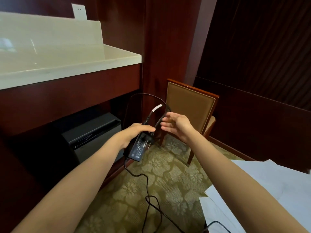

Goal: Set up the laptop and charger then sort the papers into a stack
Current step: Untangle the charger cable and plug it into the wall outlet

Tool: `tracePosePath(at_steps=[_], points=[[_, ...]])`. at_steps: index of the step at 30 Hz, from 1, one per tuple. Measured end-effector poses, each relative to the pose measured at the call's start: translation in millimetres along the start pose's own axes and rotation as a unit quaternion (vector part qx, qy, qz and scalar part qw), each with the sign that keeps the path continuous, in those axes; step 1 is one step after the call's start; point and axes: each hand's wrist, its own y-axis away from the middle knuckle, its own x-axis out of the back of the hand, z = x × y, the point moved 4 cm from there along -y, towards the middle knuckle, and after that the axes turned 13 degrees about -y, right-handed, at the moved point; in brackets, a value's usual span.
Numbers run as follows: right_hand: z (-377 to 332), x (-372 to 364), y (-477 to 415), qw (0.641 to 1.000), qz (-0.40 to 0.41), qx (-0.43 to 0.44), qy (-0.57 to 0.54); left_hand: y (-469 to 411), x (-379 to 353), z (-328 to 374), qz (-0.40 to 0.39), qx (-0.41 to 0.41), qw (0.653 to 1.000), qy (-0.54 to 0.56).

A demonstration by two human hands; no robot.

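Note:
My left hand [134,133] grips a black charger brick [137,149] together with its plug, held out over the carpet. A black cable [148,187] hangs from the brick down to the floor and runs toward the lower right. Another length of cable loops up above the hands, with a white taped section [156,108]. My right hand [176,124] is just right of the brick, its fingers relaxed and touching the cable loop. White papers [277,182] lie at the lower right. No laptop is in view.
A white stone counter [67,64] stands at the upper left with a white wall socket [79,11] above it. A black box [94,133] sits in the recess below. A wooden chair [190,108] stands ahead on the patterned carpet [168,174].

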Motion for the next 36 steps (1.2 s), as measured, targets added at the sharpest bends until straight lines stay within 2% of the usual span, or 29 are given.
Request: tracePosePath(at_steps=[2,3,4,6,7,8,9,13,15,18,23,29,33,36], points=[[16.1,2.4,-2.5,0.997,-0.034,-0.030,0.059,1.9,7.2,1.5,0.047,0.017,0.997,0.063],[26.5,4.9,-2.7,0.987,-0.058,-0.046,0.140,2.7,12.2,3.2,0.074,0.026,0.992,0.094],[39.5,7.5,-1.2,0.963,-0.090,-0.062,0.247,3.9,18.0,5.8,0.103,0.032,0.987,0.118],[74.0,11.7,3.6,0.871,-0.176,-0.112,0.445,6.6,31.8,11.2,0.154,0.036,0.977,0.146],[93.2,13.0,6.2,0.827,-0.207,-0.136,0.505,6.5,39.8,12.2,0.172,0.033,0.972,0.155],[110.8,12.4,8.7,0.799,-0.220,-0.151,0.538,7.4,46.5,13.3,0.186,0.029,0.969,0.158],[125.7,9.9,10.5,0.793,-0.219,-0.159,0.546,8.1,52.4,13.2,0.196,0.027,0.967,0.159],[151.3,-15.7,4.4,0.838,-0.204,-0.148,0.484,16.5,66.4,11.7,0.212,0.038,0.964,0.157],[152.1,-29.9,-0.4,0.833,-0.216,-0.122,0.495,21.7,71.4,14.0,0.220,0.034,0.959,0.173],[146.2,-46.9,-15.6,0.831,-0.214,-0.043,0.512,28.7,86.0,21.5,0.247,0.021,0.948,0.202],[92.6,-83.7,-51.6,0.878,-0.157,0.091,0.443,40.6,132.8,24.3,0.294,0.001,0.933,0.208],[12.7,-172.7,-66.9,0.865,-0.210,0.231,0.393,61.2,182.1,35.7,0.325,-0.024,0.921,0.211],[-20.9,-222.9,-73.8,0.857,-0.228,0.273,0.372,67.6,213.7,43.7,0.326,-0.039,0.922,0.207],[-42.8,-253.4,-81.2,0.831,-0.237,0.294,0.408,69.6,240.0,46.8,0.325,-0.045,0.919,0.217]])
